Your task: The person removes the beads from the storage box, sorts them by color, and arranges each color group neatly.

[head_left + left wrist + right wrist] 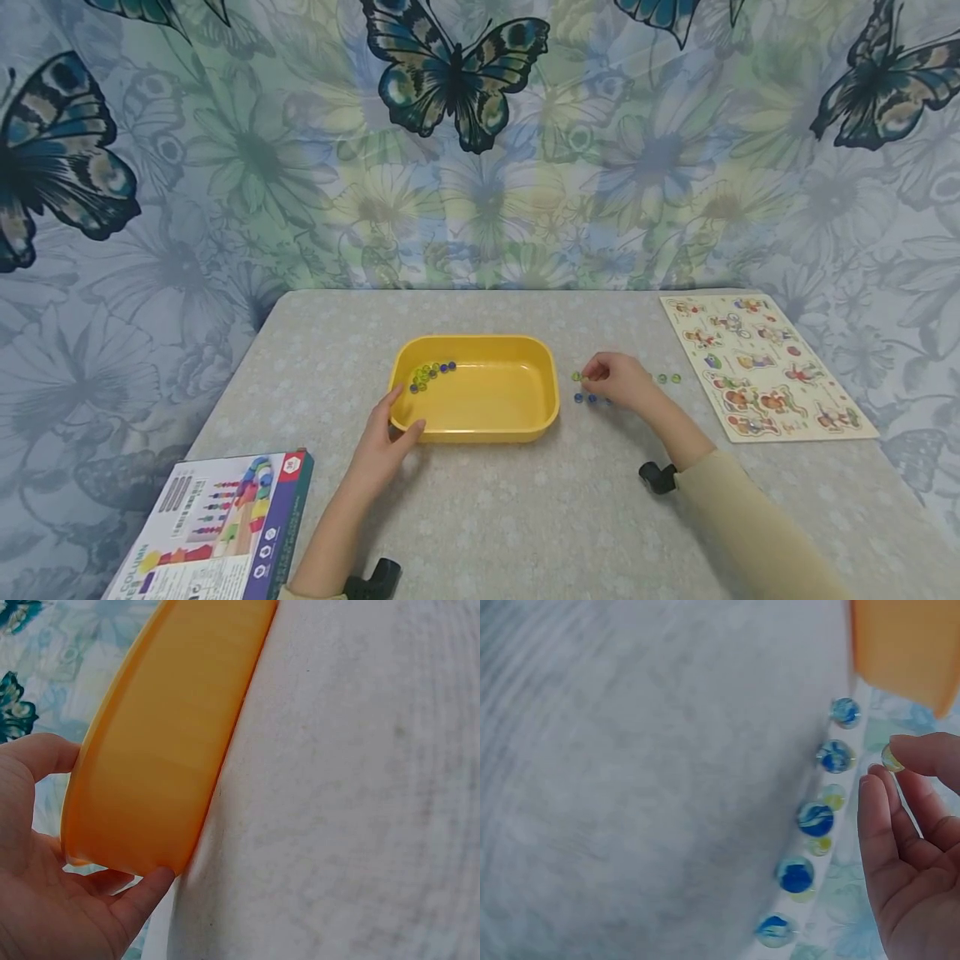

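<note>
A yellow plastic tray [487, 435] sits mid-table, with several green and blue marbles [422, 375] clustered at its left side. My left hand [377, 446] grips the tray's near left corner, thumb and fingers around the wall, as the left wrist view shows too. Beyond the tray's right side, my right hand [621, 381] pinches a yellow-green marble [890, 758] between thumb and fingertips. Below that hand runs a row of blue marbles [815, 818], partly hidden in the head view. Yellow-green marbles [833, 796] show behind the blue ones.
Two green marbles [676, 378] lie right of my right hand. A board with small cartoon pictures [772, 367] lies at the table's right. At the front left is a toy box [217, 525]. Butterfly-print cloth [465, 208] hangs behind the table.
</note>
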`<state>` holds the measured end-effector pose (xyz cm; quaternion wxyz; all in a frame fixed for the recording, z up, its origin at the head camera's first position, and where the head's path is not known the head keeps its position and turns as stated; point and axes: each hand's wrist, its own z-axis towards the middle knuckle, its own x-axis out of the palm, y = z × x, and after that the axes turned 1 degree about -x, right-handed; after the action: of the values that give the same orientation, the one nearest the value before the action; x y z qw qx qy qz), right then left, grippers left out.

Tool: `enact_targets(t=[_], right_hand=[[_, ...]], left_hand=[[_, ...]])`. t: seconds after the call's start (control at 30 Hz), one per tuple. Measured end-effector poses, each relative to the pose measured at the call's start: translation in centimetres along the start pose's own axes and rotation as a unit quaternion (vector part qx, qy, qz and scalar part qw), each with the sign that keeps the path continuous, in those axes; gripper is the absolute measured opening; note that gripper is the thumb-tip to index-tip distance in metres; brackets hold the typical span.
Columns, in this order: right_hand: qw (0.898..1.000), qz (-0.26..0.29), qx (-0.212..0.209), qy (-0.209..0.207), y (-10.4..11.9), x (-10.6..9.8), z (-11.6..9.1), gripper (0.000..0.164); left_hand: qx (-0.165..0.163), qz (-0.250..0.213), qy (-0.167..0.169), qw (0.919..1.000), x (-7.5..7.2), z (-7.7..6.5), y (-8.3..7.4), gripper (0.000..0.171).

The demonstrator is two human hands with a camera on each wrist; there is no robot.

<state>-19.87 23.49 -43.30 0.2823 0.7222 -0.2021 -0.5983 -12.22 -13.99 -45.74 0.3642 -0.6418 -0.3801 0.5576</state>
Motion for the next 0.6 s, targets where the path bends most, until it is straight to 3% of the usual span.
enact_targets(t=[0.3, 0.6], right_hand=[[1.000, -0.005, -0.010, 0.011, -0.7, 1.1, 0.8, 0.011], [0.998, -0.054, -0.020, 0.005, 0.0, 1.4, 1.1, 0.010]], left_hand=[[0.006, -0.008, 0.001, 0.9999, -0.1, -0.1, -0.1, 0.072], [0.009, -0.010, 0.002, 0.9999, -0.1, -0.2, -0.2, 0.072]])
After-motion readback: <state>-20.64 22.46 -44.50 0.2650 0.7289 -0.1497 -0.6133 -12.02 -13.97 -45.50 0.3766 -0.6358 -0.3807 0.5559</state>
